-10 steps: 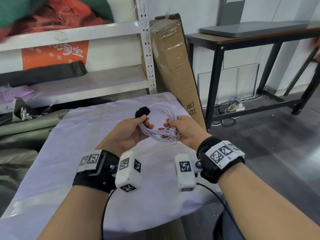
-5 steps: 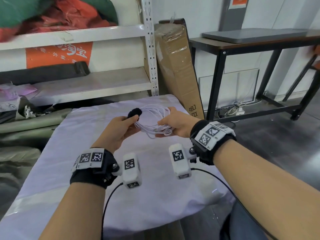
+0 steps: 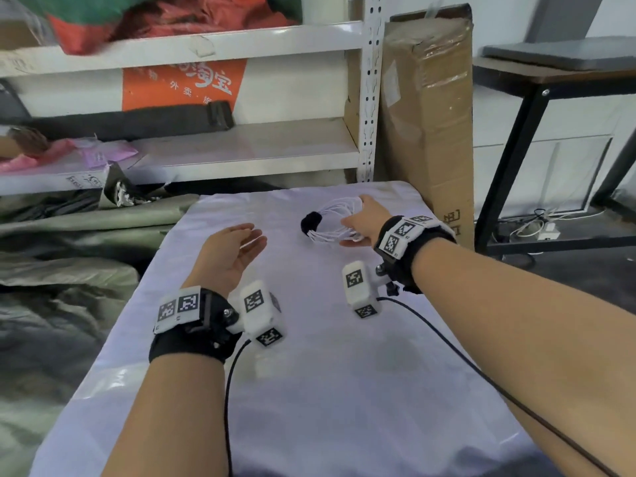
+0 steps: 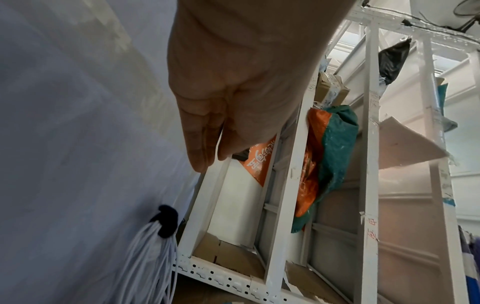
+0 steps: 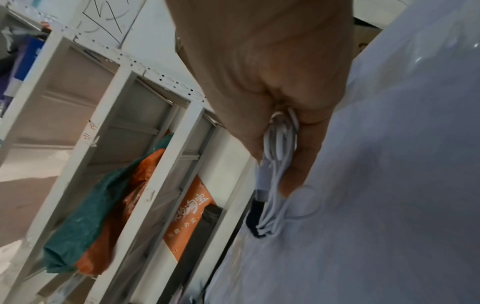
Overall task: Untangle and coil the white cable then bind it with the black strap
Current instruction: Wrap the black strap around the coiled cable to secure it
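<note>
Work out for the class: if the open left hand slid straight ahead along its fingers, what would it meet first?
Probably the black strap binding the white cable; the left hand points toward it across bare tablecloth. Depth is unclear.

The head camera looks forward and down from above the two forearms, over the cloth-covered table (image 3: 309,390) toward the white metal shelf rack (image 3: 370,91) behind it, taking in both hands from some way back. The left wrist camera sits close under the left hand (image 4: 241,82), looks along its fingers and is rolled so that the rack (image 4: 293,185) slants. The right wrist camera looks likewise along the right hand (image 5: 267,67), very near. All three views share the coiled white cable (image 3: 339,220), its black strap (image 3: 310,222), the tabletop and the rack.
</note>
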Demonstrator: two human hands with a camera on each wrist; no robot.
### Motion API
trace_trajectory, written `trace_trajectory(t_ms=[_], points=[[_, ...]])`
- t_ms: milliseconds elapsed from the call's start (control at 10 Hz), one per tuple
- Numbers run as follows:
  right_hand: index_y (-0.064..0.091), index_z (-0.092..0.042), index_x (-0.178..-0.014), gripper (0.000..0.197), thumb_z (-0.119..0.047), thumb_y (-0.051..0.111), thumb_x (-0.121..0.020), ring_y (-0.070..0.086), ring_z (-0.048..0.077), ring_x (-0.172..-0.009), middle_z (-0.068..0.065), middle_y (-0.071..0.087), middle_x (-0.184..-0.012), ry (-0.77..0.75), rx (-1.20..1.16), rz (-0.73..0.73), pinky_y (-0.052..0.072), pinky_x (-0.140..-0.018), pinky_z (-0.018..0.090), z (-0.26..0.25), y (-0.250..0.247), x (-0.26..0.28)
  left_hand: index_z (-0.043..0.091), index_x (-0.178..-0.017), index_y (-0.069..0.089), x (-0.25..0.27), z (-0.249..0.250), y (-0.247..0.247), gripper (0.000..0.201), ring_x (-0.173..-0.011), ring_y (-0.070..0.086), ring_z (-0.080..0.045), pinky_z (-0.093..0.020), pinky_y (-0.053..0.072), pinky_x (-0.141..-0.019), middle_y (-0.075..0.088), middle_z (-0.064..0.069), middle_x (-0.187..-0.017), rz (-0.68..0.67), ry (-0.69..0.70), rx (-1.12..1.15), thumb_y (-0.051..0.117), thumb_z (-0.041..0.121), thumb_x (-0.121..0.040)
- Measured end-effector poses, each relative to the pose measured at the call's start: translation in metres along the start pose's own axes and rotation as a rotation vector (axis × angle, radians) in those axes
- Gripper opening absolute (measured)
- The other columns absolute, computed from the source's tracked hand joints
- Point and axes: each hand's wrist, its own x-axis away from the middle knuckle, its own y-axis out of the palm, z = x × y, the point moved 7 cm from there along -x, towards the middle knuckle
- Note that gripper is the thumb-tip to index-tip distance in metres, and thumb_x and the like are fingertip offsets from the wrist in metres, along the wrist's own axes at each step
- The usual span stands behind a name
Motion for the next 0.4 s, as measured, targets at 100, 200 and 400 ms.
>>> trace_trajectory(t_ms=[100, 200, 400], points=[[0.016, -0.016, -0.15, 0.066, -0.035, 0.049, -0.096, 0.05, 0.039, -0.118, 0.02, 0.04, -0.138, 0.011, 0.394, 0.023, 0.046, -0.096, 0.052, -0.001, 0.008, -0.013, -0.002, -0.089, 0.058, -0.007, -0.005, 0.0, 0.018, -0.078, 0.063, -0.024, -0.028, 0.06, -0.069, 0.061, -0.015, -0.088, 0.002, -0.011, 0.011, 0.042, -0.004, -0.096], [0.012, -0.017, -0.15, 0.052, -0.025, 0.029, -0.102, 0.035, 0.044, -0.131, 0.027, 0.028, -0.147, -0.046, 0.735, 0.085, 0.029, -0.11, 0.046, -0.006, 0.005, -0.014, -0.002, -0.091, 0.059, -0.007, -0.01, 0.006, 0.018, -0.079, 0.063, -0.024, -0.028, 0.059, -0.072, 0.061, -0.014, -0.09, -0.02, -0.027, -0.002, 0.042, -0.003, -0.096], [0.015, -0.012, -0.15, 0.049, -0.012, 0.026, -0.102, 0.032, 0.038, -0.134, 0.026, 0.032, -0.145, -0.162, 0.903, 0.128, 0.023, -0.11, 0.044, -0.016, -0.009, -0.009, 0.001, -0.092, 0.059, -0.001, -0.012, 0.014, 0.018, -0.079, 0.064, -0.023, -0.028, 0.059, -0.073, 0.062, -0.012, -0.092, -0.022, -0.028, -0.06, 0.042, -0.001, -0.097]])
